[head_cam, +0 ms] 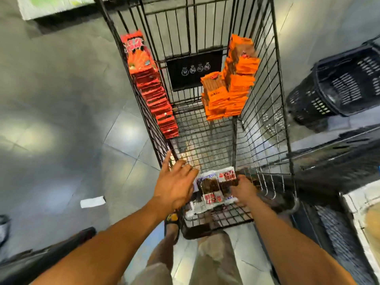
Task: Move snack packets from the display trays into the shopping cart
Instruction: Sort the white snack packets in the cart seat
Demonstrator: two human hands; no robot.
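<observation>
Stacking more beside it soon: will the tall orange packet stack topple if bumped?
Probably. The orange packet stack is tall and visibly uneven, propped against the cart wall, so top packets likely slide off. Packets look thin and flexible, likely light.

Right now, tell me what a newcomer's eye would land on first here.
Bright packets in the black wire shopping cart: a red stack along its left wall and orange stacks in its far right corner. At the near end, the right hand grips white packets while the left hand hovers open beside them. A black plastic basket sits on the floor to the right.
</observation>
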